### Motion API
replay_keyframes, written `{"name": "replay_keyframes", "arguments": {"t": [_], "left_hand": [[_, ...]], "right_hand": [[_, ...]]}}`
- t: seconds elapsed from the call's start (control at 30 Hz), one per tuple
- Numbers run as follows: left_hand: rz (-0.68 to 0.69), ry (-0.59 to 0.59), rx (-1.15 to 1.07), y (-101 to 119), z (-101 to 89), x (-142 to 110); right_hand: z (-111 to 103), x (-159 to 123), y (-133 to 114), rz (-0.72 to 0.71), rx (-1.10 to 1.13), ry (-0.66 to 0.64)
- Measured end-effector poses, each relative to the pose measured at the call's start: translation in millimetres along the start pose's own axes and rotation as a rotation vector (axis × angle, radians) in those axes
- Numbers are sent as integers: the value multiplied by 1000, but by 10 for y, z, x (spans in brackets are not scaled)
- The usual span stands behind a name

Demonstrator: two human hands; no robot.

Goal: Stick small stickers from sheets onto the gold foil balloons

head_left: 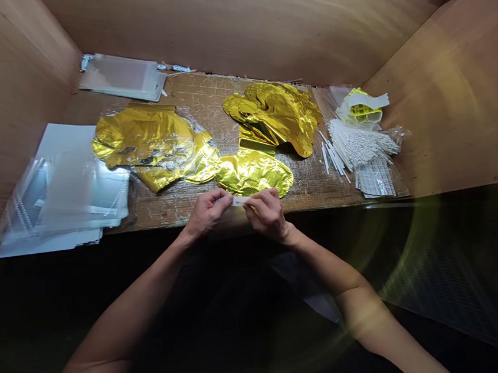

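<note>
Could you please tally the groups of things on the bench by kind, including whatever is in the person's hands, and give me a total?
Gold foil heaps, overlapping, so approximate: 3
Clear plastic sleeve stacks: 2
White stick bundles: 1
Yellow-and-white packs: 1
Printed sheet stacks: 1
White strip between left hand and right hand: 1
Total: 9

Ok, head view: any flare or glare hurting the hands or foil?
Head view: a yellow-green ring-shaped lens flare crosses the wooden side wall and the bare right forearm. Crumpled gold foil balloons throw hard glare. The left hand and right hand on the small white strip stay readable; the lower frame falls dark, edges bowed by wide-lens distortion.
</note>
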State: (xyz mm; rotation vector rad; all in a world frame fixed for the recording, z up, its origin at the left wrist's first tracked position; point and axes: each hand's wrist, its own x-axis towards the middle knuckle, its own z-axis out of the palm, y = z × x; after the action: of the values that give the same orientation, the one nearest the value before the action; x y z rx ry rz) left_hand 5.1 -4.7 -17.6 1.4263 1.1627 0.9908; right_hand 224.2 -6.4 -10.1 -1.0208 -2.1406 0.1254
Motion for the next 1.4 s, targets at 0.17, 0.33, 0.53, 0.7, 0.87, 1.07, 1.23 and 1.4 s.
{"name": "replay_keyframes", "arguments": {"t": [0.17, 0.33, 0.53, 0.7, 0.87, 1.07, 1.23, 1.4], "left_hand": [[402, -163, 352, -92, 116, -86], [582, -169, 701, -185, 230, -143], [639, -167, 762, -184, 215, -150], [683, -227, 794, -135, 221, -169], [657, -247, 809, -151, 237, -166], [445, -178, 481, -119, 174, -80], [223, -57, 269, 33, 140, 11], [16, 31, 73, 109, 68, -1]], "right_hand": [[-137, 324, 266, 471, 282, -222], [-107, 497, 392, 444, -158, -514], [-115, 497, 453, 255, -223, -519], [-39, 499, 552, 247, -25, -622], [-281, 884, 965, 436, 277, -635], [-1140, 1610, 1853, 749, -322, 62], [-910, 1125, 1134, 420, -203, -79], [-470, 449, 168, 239, 380, -686]]}}
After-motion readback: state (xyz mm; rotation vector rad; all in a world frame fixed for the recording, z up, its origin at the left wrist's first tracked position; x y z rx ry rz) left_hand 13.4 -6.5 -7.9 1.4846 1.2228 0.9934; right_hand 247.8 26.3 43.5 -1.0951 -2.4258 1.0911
